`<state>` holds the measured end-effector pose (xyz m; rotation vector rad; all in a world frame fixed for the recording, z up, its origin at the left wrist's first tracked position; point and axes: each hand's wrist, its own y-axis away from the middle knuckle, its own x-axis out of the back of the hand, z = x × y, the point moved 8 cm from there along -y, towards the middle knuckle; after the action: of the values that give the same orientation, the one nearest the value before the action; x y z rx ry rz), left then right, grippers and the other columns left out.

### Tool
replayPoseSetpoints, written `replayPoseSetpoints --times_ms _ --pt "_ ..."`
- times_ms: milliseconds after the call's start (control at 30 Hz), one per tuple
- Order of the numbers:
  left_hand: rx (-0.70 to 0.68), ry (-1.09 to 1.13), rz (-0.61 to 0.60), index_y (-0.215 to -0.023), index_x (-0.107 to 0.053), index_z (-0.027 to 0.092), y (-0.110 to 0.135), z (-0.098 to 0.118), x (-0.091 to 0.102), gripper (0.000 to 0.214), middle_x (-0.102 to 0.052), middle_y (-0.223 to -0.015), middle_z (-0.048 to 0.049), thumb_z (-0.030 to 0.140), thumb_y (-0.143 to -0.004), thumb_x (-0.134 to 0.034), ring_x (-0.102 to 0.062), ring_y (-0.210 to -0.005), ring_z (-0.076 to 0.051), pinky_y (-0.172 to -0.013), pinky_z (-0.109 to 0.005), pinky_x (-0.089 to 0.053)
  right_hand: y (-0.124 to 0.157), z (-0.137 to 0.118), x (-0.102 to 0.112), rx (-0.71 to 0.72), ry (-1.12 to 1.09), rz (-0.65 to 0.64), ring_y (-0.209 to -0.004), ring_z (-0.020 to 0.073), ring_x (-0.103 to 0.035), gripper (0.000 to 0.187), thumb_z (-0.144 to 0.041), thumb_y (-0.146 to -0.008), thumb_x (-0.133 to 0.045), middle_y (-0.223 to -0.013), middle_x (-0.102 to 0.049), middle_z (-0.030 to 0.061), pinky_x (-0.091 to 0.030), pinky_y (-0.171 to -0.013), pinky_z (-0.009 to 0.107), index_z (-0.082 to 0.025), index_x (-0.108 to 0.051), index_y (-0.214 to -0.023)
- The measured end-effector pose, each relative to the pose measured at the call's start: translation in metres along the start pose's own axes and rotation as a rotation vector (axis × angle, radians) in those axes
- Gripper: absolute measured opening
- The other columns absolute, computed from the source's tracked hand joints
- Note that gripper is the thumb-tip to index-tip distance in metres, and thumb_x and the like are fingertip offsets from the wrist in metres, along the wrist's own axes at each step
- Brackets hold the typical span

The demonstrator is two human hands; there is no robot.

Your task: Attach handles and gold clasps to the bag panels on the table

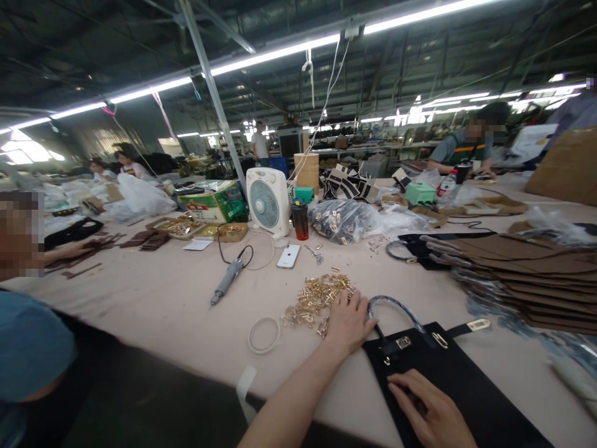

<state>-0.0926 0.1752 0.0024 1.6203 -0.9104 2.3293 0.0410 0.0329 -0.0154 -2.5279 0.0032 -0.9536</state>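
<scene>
My left hand (347,320) reaches to the right edge of a pile of small gold metal fittings (321,292), palm down, its fingers stretched forward. Its fingertips lie beside the handle (396,302), which is wrapped in clear film. My right hand (431,407) is over a black handbag panel (471,379), thumb and forefinger drawn together; whatever may be between them is hidden. On the panel are a gold lock plate (403,343) and a gold oblong loop (439,340). A black strap with a gold end plate (479,325) sticks out to the right.
A tape roll (263,336), a corded electric screwdriver (227,281) and a phone (288,256) lie left of the pile. Behind stand a fan (268,202) and a dark cup (301,221). Stacked brown panels (522,274) are at right. A co-worker's arm (68,251) is at left.
</scene>
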Motion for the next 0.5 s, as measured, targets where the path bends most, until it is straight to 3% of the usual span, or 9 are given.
replayPoseSetpoints --times_ms 233,433,500 --pt "0.026 -0.047 -0.048 -0.137 -0.060 0.025 -0.019 -0.017 -0.006 0.051 -0.055 -0.153 -0.0092 0.059 -0.102 -0.047 -0.038 -0.148 -0.036 -0.115 -0.054 -0.041 -0.003 -0.002 0.002 0.011 0.033 0.024 -0.073 0.0170 -0.074 0.021 -0.043 -0.098 -0.063 -0.089 -0.076 0.0034 -0.060 -0.069 0.019 -0.027 -0.077 -0.100" --pt "0.120 -0.103 -0.062 -0.137 -0.064 0.019 -0.041 -0.023 -0.004 0.056 -0.048 -0.159 -0.0140 0.058 -0.100 -0.048 -0.027 -0.152 -0.044 -0.124 -0.067 -0.018 -0.002 0.001 0.001 0.035 0.025 0.014 -0.071 0.0161 -0.074 0.020 -0.042 -0.098 -0.064 -0.088 -0.076 0.0035 -0.060 -0.066 0.018 -0.026 -0.077 -0.102" --pt "0.105 -0.099 -0.081 -0.141 -0.060 0.023 -0.046 -0.025 0.003 0.052 -0.049 -0.158 -0.0116 0.055 -0.102 -0.047 -0.032 -0.150 -0.040 -0.124 -0.062 -0.023 -0.001 0.002 0.001 0.045 0.020 0.022 -0.073 0.0163 -0.075 0.020 -0.042 -0.098 -0.064 -0.088 -0.076 0.0036 -0.060 -0.068 0.018 -0.026 -0.076 -0.102"
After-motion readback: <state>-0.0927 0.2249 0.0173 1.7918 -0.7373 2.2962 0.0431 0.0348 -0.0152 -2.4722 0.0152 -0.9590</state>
